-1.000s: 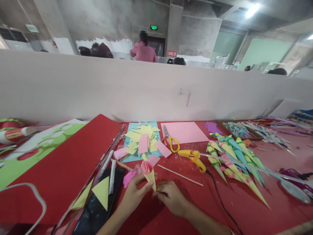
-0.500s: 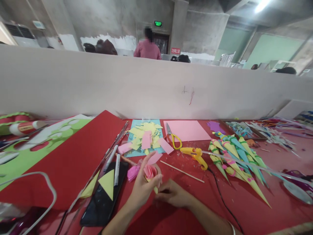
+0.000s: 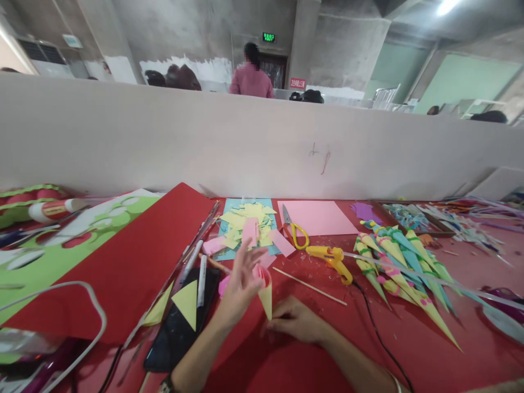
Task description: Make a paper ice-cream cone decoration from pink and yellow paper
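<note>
A yellow paper cone (image 3: 266, 302) with rolled pink paper (image 3: 262, 274) in its mouth stands point down in front of me. My right hand (image 3: 295, 320) pinches its tip. Beside the cone's top is my left hand (image 3: 244, 277), fingers apart and slightly smeared; whether its thumb touches the pink paper is hard to tell. Behind my hands, loose yellow paper pieces (image 3: 236, 218) and pink paper strips (image 3: 282, 242) lie on a light blue sheet (image 3: 267, 203). A black phone (image 3: 166, 345) with a yellow paper triangle (image 3: 186, 304) on it is left of my left hand.
A yellow glue gun (image 3: 336, 262), a thin wooden stick (image 3: 310, 285) and yellow-handled scissors (image 3: 295, 232) lie beyond my right hand. Several finished paper cones (image 3: 403, 267) are piled at right. Large red sheets (image 3: 135, 256) cover the left side. A white partition (image 3: 229, 144) closes off the back.
My left hand has moved off the cone and opened its fingers, uncovering the cone's yellow side. My right hand stays at the tip. The view has shifted slightly.
</note>
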### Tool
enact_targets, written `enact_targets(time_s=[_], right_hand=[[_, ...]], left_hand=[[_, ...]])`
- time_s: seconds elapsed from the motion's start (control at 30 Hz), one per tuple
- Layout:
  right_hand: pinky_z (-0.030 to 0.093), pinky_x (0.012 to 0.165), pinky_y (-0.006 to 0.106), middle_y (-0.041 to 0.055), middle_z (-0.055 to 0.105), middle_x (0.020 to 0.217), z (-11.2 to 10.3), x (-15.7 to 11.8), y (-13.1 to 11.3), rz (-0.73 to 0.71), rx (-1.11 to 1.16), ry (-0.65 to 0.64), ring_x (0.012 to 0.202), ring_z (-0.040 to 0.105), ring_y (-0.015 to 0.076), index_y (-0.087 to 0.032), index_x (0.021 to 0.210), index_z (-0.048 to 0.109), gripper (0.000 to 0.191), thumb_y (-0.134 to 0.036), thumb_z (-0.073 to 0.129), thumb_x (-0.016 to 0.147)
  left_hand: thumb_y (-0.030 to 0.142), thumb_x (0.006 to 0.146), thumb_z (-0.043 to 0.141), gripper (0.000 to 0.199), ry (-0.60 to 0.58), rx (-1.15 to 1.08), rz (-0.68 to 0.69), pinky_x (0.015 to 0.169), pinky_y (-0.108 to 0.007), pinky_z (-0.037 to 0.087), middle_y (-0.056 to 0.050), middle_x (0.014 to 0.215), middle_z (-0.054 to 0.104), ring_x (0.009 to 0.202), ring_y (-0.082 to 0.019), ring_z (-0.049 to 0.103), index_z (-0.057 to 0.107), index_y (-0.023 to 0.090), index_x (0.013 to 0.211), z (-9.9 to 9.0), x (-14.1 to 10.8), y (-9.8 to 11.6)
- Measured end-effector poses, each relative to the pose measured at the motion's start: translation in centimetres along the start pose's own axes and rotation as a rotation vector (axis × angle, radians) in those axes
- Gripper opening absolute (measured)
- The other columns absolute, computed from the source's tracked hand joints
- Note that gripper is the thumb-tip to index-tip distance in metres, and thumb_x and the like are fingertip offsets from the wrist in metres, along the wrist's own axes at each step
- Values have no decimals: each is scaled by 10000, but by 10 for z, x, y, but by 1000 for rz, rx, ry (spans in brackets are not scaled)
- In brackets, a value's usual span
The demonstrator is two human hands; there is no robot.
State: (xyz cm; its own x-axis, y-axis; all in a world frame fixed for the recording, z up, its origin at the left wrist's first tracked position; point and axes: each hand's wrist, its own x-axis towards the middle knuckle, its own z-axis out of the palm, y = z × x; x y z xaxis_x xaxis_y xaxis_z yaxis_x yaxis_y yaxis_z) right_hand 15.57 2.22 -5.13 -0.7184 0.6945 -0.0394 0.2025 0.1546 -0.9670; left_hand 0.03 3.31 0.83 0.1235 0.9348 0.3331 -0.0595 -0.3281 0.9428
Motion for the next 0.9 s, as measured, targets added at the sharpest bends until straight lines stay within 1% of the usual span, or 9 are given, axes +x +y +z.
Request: enact_targets(time_s=[0.07,0.13,0.3,0.37,0.5,0.67,0.77,0.83,0.9], right_hand=[[377,471,185,22,604,569,-4,-2,-3,52,-7,80,492,509,98,-109,750,699,437,-477,471,805],[377,488,187,25,615,574,-9,-8,-8,89,-74,165,502,527,103,-116,734,691,370,-393,463,826],[297,521,223,33,625,564,-22,-31,-19,199,-572,343,546,554,129,-136,577,623,372,-290,426,852],[248,506,237,30,625,563,-24,-40,-20,271,-735,364,547,554,136,-148,571,608,366,-283,421,855],[193,486,252,24,642,587,-19,-54,-17,388,-880,331,559,579,146,-173,611,613,323,-279,428,853],[204,484,255,42,673,632,-18,-57,-19,459,-952,306,614,622,182,-188,627,637,301,-300,460,844],[249,485,260,68,671,614,-22,-52,-29,497,-996,272,611,627,223,-178,590,637,301,-351,519,806],[299,493,271,89,662,606,-23,-47,-39,514,-1010,323,608,626,247,-168,592,635,336,-376,496,817],[360,524,287,92,663,650,-21,-39,-48,451,-940,463,626,627,245,-169,681,641,342,-365,423,857]], left_hand=[[409,839,342,482,48,268,21,915,-352,393,-113,1158,521,1113,-213,478,318,182,1263,-20,4,-5],[367,870,268,389,-18,771,-2,878,-348,426,-102,1153,528,1065,-198,512,385,185,1193,-39,6,-11],[319,646,616,474,-102,1057,-54,959,-549,281,-155,1138,558,1150,-371,412,529,150,1079,-64,0,-28],[260,616,637,450,-140,1125,-78,922,-566,313,-170,1109,577,1100,-393,456,562,133,1041,-66,-4,-33],[214,686,567,273,-211,1197,-88,842,-499,411,-138,1006,622,981,-337,548,602,141,947,-67,-4,-33],[230,758,492,264,-225,1210,-50,858,-457,412,-134,1057,597,986,-301,548,558,144,999,-65,3,-24],[277,816,414,260,-227,1173,-29,818,-430,440,-137,995,615,946,-286,569,516,132,1005,-60,4,-18],[297,859,330,272,-245,1134,-13,767,-371,471,-122,947,626,897,-252,595,488,136,1012,-57,2,-16],[285,878,282,296,-278,1078,11,772,-331,473,-118,983,623,920,-226,594,446,139,1076,-53,0,-16]])
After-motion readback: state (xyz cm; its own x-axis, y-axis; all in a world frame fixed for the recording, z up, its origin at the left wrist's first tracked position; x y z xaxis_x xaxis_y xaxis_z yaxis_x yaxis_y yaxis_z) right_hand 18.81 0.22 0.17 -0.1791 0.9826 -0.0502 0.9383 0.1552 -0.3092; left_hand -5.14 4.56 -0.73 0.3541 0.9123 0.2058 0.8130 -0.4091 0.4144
